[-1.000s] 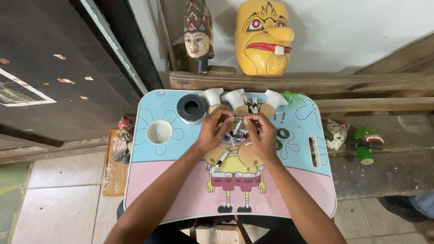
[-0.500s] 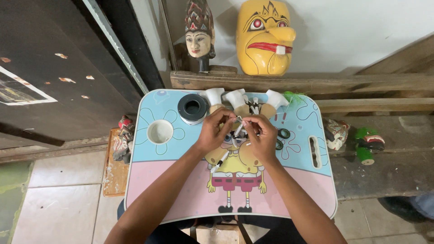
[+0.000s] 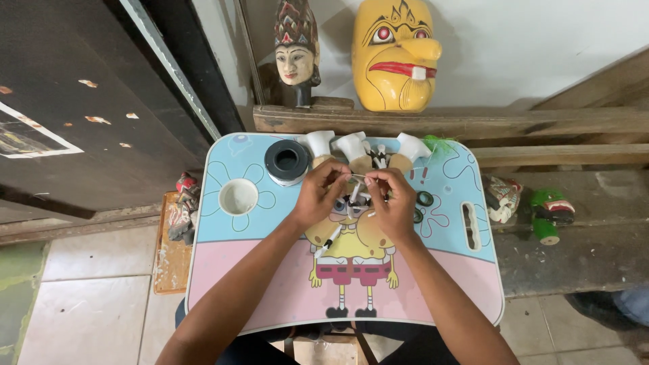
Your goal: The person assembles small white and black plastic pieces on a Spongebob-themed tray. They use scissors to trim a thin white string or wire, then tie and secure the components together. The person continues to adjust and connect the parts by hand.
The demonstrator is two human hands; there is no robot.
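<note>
We work over a small lap table [image 3: 284, 284], light blue above and pink below, with a cartoon figure printed on it. It stands on a tiled floor [image 3: 81, 304] before a wooden ledge [image 3: 473, 122] bearing a yellow mask [image 3: 395, 54] and a carved head [image 3: 296, 57]. A black roll of tape [image 3: 286, 162] and a white cup [image 3: 238, 197] sit at upper left. Our left hand [image 3: 319, 192] and right hand [image 3: 392, 199] pinch a thin thread [image 3: 358, 176] between fingertips, above small white pieces [image 3: 355, 145].
</note>
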